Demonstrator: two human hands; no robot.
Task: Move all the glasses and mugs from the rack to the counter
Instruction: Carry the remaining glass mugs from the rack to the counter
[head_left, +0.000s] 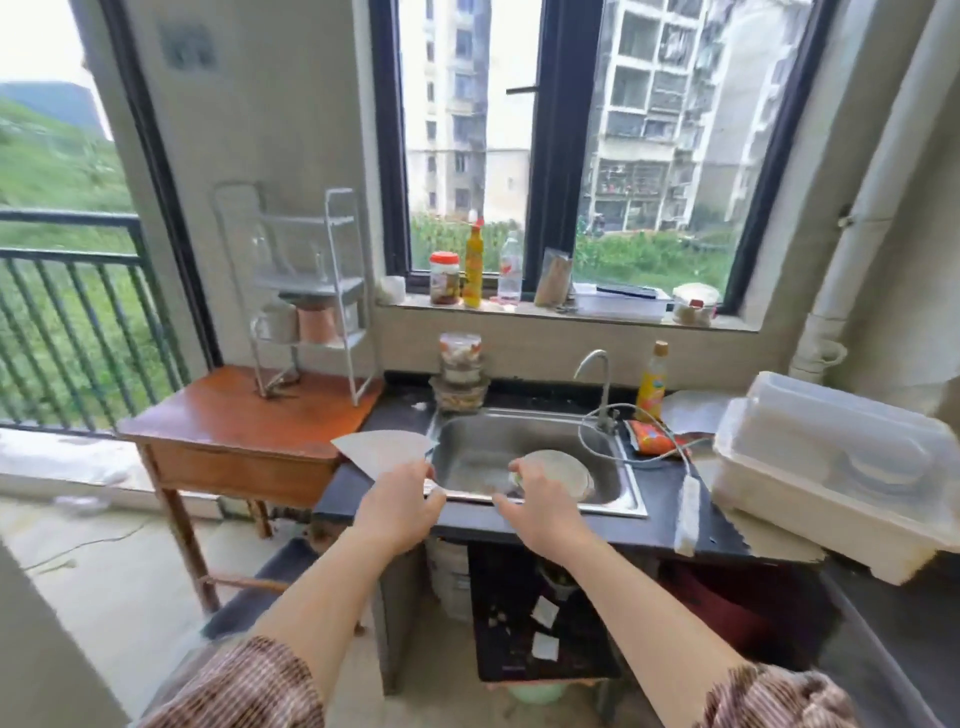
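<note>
A white tiered rack stands on a wooden side table at the left. Its lower shelf holds a grey mug and a copper-coloured mug. On its upper shelf stand clear glasses, blurred. My left hand is stretched out over the dark counter at the sink's left edge, next to a sheet of paper; whether it grips the sheet is unclear. My right hand reaches over the sink's front rim, fingers apart, near a plate.
A steel sink with a tap sits in the counter. A white lidded dish box fills the right side. Bottles and jars line the window sill. Stacked containers stand behind the sink.
</note>
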